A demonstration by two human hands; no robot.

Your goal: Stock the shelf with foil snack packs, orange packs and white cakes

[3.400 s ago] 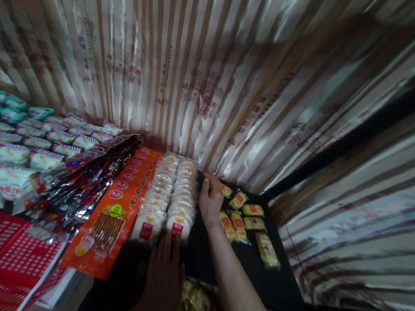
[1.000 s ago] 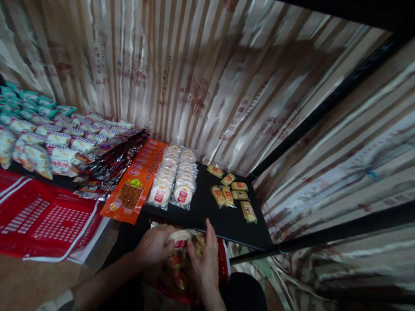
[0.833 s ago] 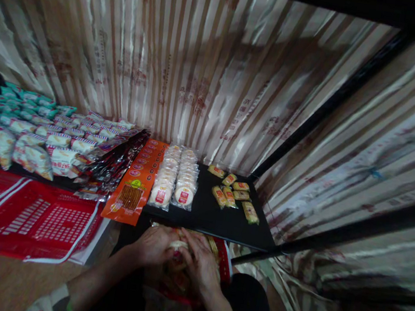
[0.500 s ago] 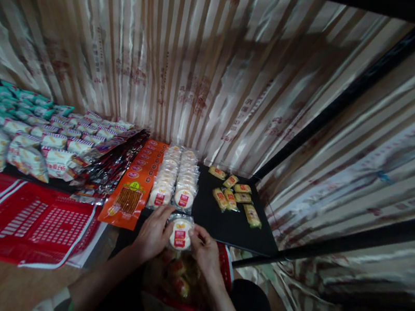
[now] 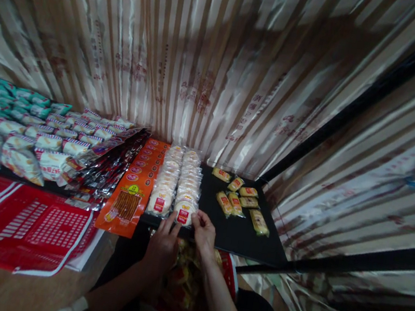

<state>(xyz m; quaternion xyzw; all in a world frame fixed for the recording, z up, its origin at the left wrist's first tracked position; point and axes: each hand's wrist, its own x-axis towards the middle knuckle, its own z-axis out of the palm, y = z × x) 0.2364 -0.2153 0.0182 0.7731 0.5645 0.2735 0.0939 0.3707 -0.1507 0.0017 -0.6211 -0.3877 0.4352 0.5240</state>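
Note:
A clear packet of round white rice crackers (image 5: 184,213) with a red label lies at the front of the right-hand row. My right hand (image 5: 204,234) pinches its right edge between thumb and fingers. The fingertips of my left hand (image 5: 164,243) grip its lower left corner; the thumb is hidden. Beside it, the left row of the same rice cracker packets (image 5: 161,202) overlaps back toward the curtain. Under my forearms is a red basket (image 5: 231,275) holding wrapped yellow snacks, dim and partly covered.
Several yellow wrapped snacks (image 5: 236,203) lie right on the black shelf (image 5: 219,233). Orange packets (image 5: 124,205), dark shiny packets (image 5: 111,166) and white-and-teal bags (image 5: 26,132) fill the left. Red baskets (image 5: 30,227) stand below. A striped curtain (image 5: 191,58) hangs behind; black posts (image 5: 339,118) slant right.
The rice cracker packet has moved forward from above the basket to the front of the right row. Both my hands moved with it, my left hand shifting to below the packet.

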